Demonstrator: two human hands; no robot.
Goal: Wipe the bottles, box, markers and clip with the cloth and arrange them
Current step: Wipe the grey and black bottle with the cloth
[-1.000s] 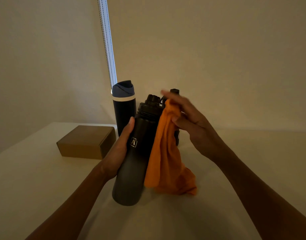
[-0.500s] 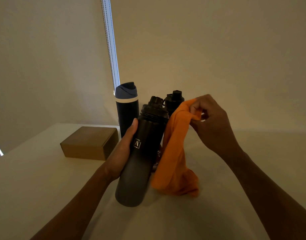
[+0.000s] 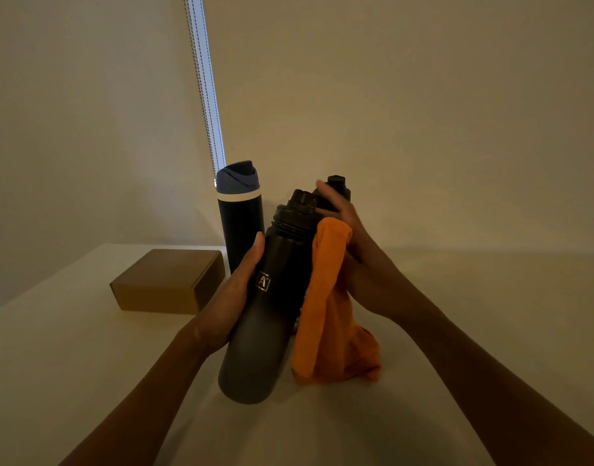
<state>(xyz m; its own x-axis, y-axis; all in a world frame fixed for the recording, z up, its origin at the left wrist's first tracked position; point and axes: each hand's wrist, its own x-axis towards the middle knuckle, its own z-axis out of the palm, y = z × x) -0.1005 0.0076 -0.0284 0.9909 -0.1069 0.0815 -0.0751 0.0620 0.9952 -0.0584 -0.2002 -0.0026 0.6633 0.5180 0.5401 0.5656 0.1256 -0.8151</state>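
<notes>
Now, left hand (image 3: pixel 231 297) gripping bottle (image 3: pixel 262 331) (tilted), right hand (image 3: pixel 366 274) clutching orange cloth (image 3: pixel 326 324)

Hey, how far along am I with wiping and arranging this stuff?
Done: nothing clearly finished. In hand: the left hand grips the tilted dark bottle while the right hand holds the orange cloth at its neck. Left: the blue-capped bottle, the bottle behind and the box sit on the table; markers and clip aren't in view.
</notes>
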